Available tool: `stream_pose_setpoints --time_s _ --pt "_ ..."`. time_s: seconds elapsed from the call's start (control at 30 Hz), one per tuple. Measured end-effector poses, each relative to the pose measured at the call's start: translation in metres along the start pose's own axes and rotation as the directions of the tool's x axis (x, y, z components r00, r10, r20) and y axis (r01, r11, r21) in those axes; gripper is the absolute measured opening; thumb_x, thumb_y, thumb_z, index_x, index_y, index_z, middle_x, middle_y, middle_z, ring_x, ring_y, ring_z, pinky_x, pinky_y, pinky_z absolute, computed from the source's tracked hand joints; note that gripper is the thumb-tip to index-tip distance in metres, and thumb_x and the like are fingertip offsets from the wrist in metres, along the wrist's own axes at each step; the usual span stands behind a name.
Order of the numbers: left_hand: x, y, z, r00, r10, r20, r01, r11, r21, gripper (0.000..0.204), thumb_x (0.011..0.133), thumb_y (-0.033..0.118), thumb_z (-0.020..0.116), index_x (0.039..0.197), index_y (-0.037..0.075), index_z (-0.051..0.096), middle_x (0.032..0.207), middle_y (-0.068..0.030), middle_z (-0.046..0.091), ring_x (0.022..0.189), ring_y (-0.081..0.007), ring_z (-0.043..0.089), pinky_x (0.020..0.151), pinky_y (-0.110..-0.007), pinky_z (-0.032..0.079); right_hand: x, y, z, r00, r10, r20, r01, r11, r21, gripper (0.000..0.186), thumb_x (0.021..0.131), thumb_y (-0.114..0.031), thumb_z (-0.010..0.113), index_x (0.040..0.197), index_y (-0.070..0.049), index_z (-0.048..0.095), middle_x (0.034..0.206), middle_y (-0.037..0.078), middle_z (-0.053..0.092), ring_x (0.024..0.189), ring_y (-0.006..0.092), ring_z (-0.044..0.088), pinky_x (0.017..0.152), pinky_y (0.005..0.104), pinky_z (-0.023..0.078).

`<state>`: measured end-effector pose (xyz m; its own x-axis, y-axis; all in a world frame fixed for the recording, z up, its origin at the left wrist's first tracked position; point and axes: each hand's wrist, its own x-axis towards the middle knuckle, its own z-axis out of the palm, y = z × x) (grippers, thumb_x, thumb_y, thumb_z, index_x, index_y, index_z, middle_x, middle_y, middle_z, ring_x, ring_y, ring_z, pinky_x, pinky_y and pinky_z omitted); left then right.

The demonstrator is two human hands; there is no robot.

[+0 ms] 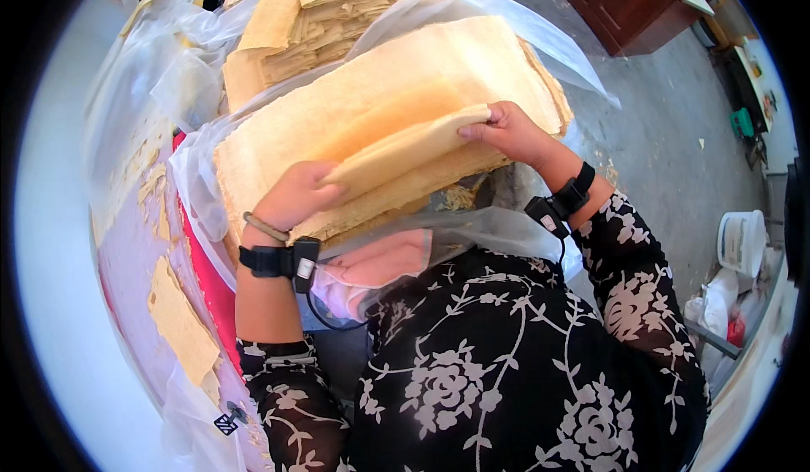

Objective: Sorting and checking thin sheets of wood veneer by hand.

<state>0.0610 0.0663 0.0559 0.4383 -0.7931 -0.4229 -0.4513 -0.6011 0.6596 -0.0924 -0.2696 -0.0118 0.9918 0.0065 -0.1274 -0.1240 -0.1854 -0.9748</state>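
A broad stack of thin, pale-yellow sheets (439, 54), much like bean curd skin, lies slantwise in front of me. Above its near part, a folded yellow sheet (410, 148) is held along its length between both hands. My left hand (294, 194) is closed on the sheet's left end, the thumb along its near side. At the right end, my right hand (511, 134) pinches the corner between thumb and bent fingers. The fingertips of my left hand are partly hidden behind the sheet.
Another pile of folded sheets (325, 29) stands beyond the stack. Clear plastic film (540, 37) lies around the stack. A pink cloth (380, 263) sits close to my body, and a loose sheet piece (181, 320) is at the left. A white bucket (742, 242) stands far right.
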Motion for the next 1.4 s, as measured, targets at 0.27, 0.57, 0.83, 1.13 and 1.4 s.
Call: stream_pose_setpoints --time_s 0.27,0.57,0.83,1.13,1.4 --pt "-0.014 -0.052 0.044 0.917 -0.295 -0.267 -0.031 0.617 -0.787 0.022 0.092 0.017 0.067 0.109 0.003 0.069 0.093 0.0017 0.068 0.079 -0.0041 0.058 0.072 -0.022 0.047 0.033 -0.003 0.006 0.981 0.067 -0.184 -0.072 0.997 -0.019 0.028 0.092 -0.025 0.07 0.107 -0.002 0.073 0.093 0.005 0.074 0.081 0.0107 0.064 0.076 0.0295 0.051" --pt "0.002 0.016 0.069 0.581 -0.537 -0.611 0.393 0.843 -0.367 0.059 0.09 0.02 0.066 0.142 0.0 0.047 0.103 -0.0099 0.07 0.091 -0.0226 0.066 0.082 -0.037 0.05 0.053 0.001 0.002 0.959 0.092 -0.267 -0.217 0.846 -0.487 0.047 0.087 -0.048 0.066 0.094 -0.002 0.072 0.079 0.02 0.069 0.075 0.0318 0.068 0.071 0.04 0.052" --pt "0.052 0.052 0.098 0.74 0.428 -0.519 -0.029 0.791 0.611 0.084 0.081 0.051 0.069 0.147 0.005 0.043 0.156 -0.0151 0.038 0.147 -0.032 0.031 0.12 -0.048 0.022 0.052 -0.029 0.018 0.95 0.108 -0.291 -0.274 0.735 -0.621 0.046 0.087 -0.047 0.065 0.09 -0.002 0.072 0.08 0.021 0.069 0.077 0.0367 0.067 0.071 0.0442 0.051" --pt "0.069 0.033 0.11 0.814 0.343 -0.469 -0.021 0.824 0.567 0.089 0.081 0.056 0.069 0.149 0.007 0.04 0.158 -0.0148 0.034 0.149 -0.0309 0.026 0.121 -0.049 0.018 0.052 -0.014 0.022 0.933 0.0 -0.361 -0.267 0.674 -0.689 0.045 0.085 -0.046 0.068 0.091 -0.002 0.072 0.082 0.021 0.069 0.08 0.0379 0.068 0.073 0.046 0.052" --pt "0.069 0.027 0.108 0.837 0.31 -0.452 -0.015 0.837 0.548 0.09 0.084 0.058 0.067 0.151 0.005 0.037 0.16 -0.0152 0.031 0.15 -0.0304 0.025 0.121 -0.049 0.017 0.051 -0.008 0.057 0.732 -0.656 -0.182 0.069 0.337 -0.939 0.049 0.093 -0.04 0.057 0.135 -0.015 0.058 0.136 0.015 0.059 0.13 0.0282 0.053 0.109 0.0449 0.039"
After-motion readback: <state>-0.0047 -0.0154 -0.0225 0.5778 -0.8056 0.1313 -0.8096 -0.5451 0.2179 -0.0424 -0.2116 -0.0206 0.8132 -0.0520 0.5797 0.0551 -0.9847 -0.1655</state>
